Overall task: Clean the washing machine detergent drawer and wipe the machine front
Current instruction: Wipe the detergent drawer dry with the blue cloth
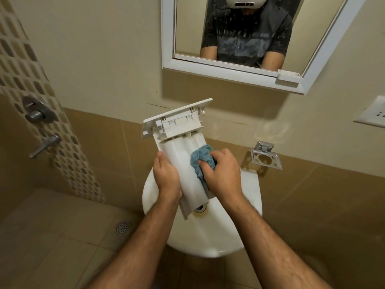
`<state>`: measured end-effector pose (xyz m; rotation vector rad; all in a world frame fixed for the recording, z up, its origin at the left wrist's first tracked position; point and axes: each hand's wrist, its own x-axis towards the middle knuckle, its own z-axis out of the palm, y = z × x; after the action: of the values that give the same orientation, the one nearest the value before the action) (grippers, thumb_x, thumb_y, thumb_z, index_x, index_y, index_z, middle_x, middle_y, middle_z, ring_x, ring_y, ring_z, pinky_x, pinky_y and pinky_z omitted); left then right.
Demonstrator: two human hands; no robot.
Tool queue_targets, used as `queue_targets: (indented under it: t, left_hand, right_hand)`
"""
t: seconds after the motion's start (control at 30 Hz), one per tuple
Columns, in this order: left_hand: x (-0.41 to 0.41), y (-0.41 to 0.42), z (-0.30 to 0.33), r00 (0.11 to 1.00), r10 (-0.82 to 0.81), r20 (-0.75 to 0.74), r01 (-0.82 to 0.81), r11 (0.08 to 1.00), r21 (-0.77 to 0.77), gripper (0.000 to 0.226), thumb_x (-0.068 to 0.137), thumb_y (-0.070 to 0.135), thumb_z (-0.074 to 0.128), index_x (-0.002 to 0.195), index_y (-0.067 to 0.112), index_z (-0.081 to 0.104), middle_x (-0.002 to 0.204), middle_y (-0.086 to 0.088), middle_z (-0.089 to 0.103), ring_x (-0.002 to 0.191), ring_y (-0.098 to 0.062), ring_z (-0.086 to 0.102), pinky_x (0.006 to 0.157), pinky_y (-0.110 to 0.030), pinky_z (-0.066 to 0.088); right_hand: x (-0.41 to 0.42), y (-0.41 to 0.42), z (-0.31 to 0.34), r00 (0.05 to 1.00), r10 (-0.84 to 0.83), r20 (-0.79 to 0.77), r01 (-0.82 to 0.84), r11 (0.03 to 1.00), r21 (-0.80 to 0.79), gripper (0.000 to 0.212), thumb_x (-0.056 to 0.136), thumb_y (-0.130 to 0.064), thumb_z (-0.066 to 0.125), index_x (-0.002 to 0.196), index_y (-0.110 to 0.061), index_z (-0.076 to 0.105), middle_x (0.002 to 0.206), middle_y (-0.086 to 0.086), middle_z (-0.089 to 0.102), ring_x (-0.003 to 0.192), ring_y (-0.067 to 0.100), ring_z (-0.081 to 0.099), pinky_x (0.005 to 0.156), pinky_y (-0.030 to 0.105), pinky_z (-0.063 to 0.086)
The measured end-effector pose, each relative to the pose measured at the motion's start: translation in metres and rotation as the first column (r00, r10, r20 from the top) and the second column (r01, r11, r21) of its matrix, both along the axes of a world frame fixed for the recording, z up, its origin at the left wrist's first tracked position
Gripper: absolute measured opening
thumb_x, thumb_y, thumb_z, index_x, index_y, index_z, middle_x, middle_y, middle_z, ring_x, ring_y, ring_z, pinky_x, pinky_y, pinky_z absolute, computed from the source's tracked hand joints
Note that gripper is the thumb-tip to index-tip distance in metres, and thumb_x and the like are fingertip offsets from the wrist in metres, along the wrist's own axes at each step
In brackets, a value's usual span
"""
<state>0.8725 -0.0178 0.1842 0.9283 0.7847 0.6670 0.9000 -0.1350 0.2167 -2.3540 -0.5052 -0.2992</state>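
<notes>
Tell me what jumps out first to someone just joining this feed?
The white detergent drawer held underside-up over the white sink at centre, gripped by the left hand. The right hand presses a crumpled blue cloth against its right side. Above, a white-framed mirror reflects the person.

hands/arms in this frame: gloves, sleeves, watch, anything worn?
Nothing worn on either. Left hand and right hand are bare: no gloves, no rings visible. Both forearms are bare to the frame's bottom edge, with no watch or band. The mirror reflection shows a dark patterned short-sleeved T-shirt.
</notes>
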Motion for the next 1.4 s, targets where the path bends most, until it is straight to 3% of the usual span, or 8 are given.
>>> queue_targets:
  t: [0.1, 0.27, 0.63, 0.83, 1.0, 1.13, 1.27, 1.4]
  left_hand:
    - [0.001, -0.01, 0.0, 0.999, -0.051, 0.003, 0.051, 0.999, 0.002, 0.04, 0.106, 0.042, 0.032, 0.117, 0.016, 0.06, 0.108, -0.013, 0.067, 0.101, -0.03, 0.066, 0.092, -0.047, 0.056]
    - [0.002, -0.01, 0.007, 0.999, -0.05, 0.021, 0.05, 0.999, -0.001, 0.039, 0.106, 0.041, 0.033, 0.116, 0.016, 0.061, 0.105, -0.011, 0.069, 0.098, -0.028, 0.067, 0.089, -0.046, 0.057]
    - [0.002, 0.011, 0.004, 1.0, 0.024, -0.005, -0.024, 0.999, -0.029, 0.038, 0.105, 0.041, 0.033, 0.091, 0.021, 0.062, 0.1, -0.01, 0.069, 0.098, -0.031, 0.067, 0.092, -0.05, 0.055]
    - [0.01, 0.012, 0.016, 1.0, 0.02, 0.001, -0.02, 0.996, -0.082, 0.041, 0.104, 0.042, 0.033, 0.113, 0.015, 0.062, 0.115, -0.01, 0.068, 0.108, -0.028, 0.065, 0.1, -0.047, 0.051]
    - [0.015, 0.015, 0.023, 0.999, -0.014, -0.038, 0.01, 0.996, -0.088, 0.038, 0.105, 0.043, 0.033, 0.086, 0.022, 0.059, 0.1, -0.008, 0.069, 0.099, -0.029, 0.068, 0.093, -0.048, 0.055]
    - [0.012, 0.007, 0.016, 0.994, -0.047, -0.1, 0.04, 0.996, -0.076, 0.038, 0.104, 0.044, 0.034, 0.103, 0.018, 0.062, 0.107, -0.007, 0.069, 0.1, -0.025, 0.066, 0.095, -0.046, 0.054]
    - [0.01, 0.006, 0.009, 0.992, -0.084, -0.096, 0.072, 0.99, -0.125, 0.047, 0.104, 0.043, 0.036, 0.137, 0.015, 0.054, 0.132, -0.006, 0.061, 0.12, -0.025, 0.058, 0.107, -0.045, 0.045]
    - [0.007, 0.008, 0.011, 0.989, -0.138, -0.061, 0.126, 0.978, -0.168, 0.047, 0.105, 0.041, 0.035, 0.144, 0.017, 0.047, 0.142, -0.004, 0.054, 0.128, -0.025, 0.052, 0.113, -0.044, 0.038]
  right_hand:
    - [0.009, 0.007, 0.014, 0.999, -0.021, 0.036, 0.019, 0.997, 0.069, 0.024, 0.089, -0.04, 0.065, 0.102, -0.02, 0.07, 0.093, -0.005, 0.05, 0.092, 0.013, 0.05, 0.071, 0.024, 0.035]
    - [0.018, 0.019, 0.026, 0.998, -0.007, 0.064, 0.003, 0.997, 0.072, 0.024, 0.091, -0.04, 0.063, 0.104, -0.021, 0.069, 0.093, -0.004, 0.05, 0.09, 0.013, 0.049, 0.072, 0.025, 0.036]
    - [-0.013, -0.022, -0.021, 0.992, 0.081, -0.097, -0.087, 0.994, -0.059, 0.02, 0.089, -0.033, 0.065, 0.101, -0.018, 0.066, 0.093, -0.004, 0.047, 0.087, 0.014, 0.049, 0.068, 0.023, 0.031]
    - [-0.007, -0.008, -0.01, 0.995, 0.032, 0.097, -0.035, 0.999, 0.022, 0.026, 0.091, -0.032, 0.064, 0.11, -0.014, 0.062, 0.102, -0.002, 0.047, 0.097, 0.015, 0.046, 0.075, 0.025, 0.037]
    - [-0.016, -0.018, -0.031, 0.983, 0.014, 0.185, -0.005, 0.999, -0.051, 0.02, 0.092, -0.03, 0.058, 0.104, -0.014, 0.06, 0.097, -0.001, 0.048, 0.087, 0.016, 0.049, 0.062, 0.025, 0.04]
    - [-0.022, -0.035, -0.049, 0.995, 0.033, 0.098, -0.027, 0.998, -0.064, 0.019, 0.093, -0.028, 0.059, 0.108, -0.016, 0.061, 0.095, -0.004, 0.045, 0.079, 0.014, 0.049, 0.061, 0.023, 0.039]
    - [-0.019, -0.052, -0.056, 0.994, 0.112, -0.009, -0.112, 0.99, -0.085, 0.015, 0.094, -0.036, 0.058, 0.098, -0.021, 0.059, 0.089, -0.005, 0.048, 0.074, 0.008, 0.047, 0.062, 0.022, 0.036]
    - [-0.009, -0.068, -0.045, 0.982, 0.181, -0.049, -0.184, 0.98, -0.073, 0.009, 0.092, -0.037, 0.062, 0.087, -0.032, 0.057, 0.084, -0.01, 0.053, 0.08, 0.001, 0.051, 0.065, 0.02, 0.034]
